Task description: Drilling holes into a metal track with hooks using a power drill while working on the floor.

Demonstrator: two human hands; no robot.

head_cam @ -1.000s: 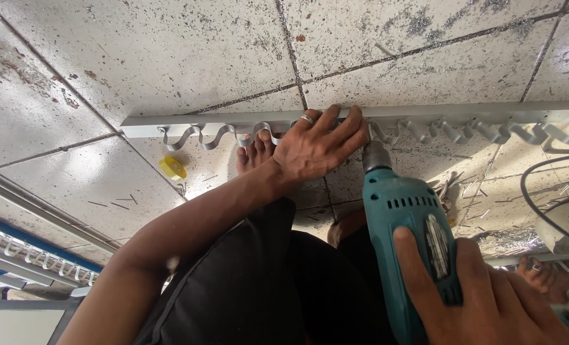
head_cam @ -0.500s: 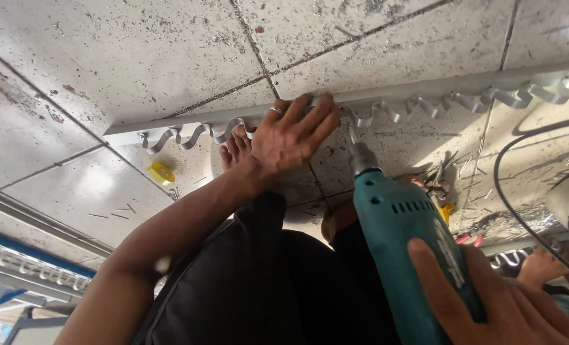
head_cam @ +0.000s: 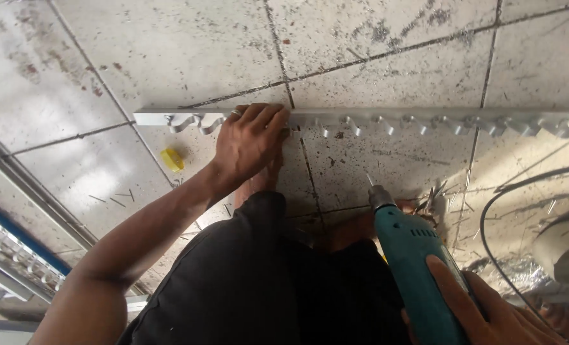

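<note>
Your drill (head_cam: 411, 262) has dropped back from the rail (head_cam: 386, 119) to lower right, bit off it, right hand (head_cam: 489, 313) clamped on its body. Your left hand (head_cam: 249, 144) still presses flat on the rail mid-frame on the floor, so drilling is paused.

Head view: my left hand (head_cam: 249, 144) is pressed flat on a long pale metal rail (head_cam: 386, 117) with a row of hooks, lying across the tiled floor (head_cam: 169, 51). My right hand (head_cam: 489, 313) grips a teal power drill (head_cam: 412, 268), bit tip above the floor, clear of the rail. Black cable (head_cam: 489, 211) loops at right. Small yellow piece (head_cam: 172, 160) sits left of the wrist. More rails (head_cam: 16, 249) lie at lower left. My dark trousers (head_cam: 246, 287) fill the bottom.
</note>
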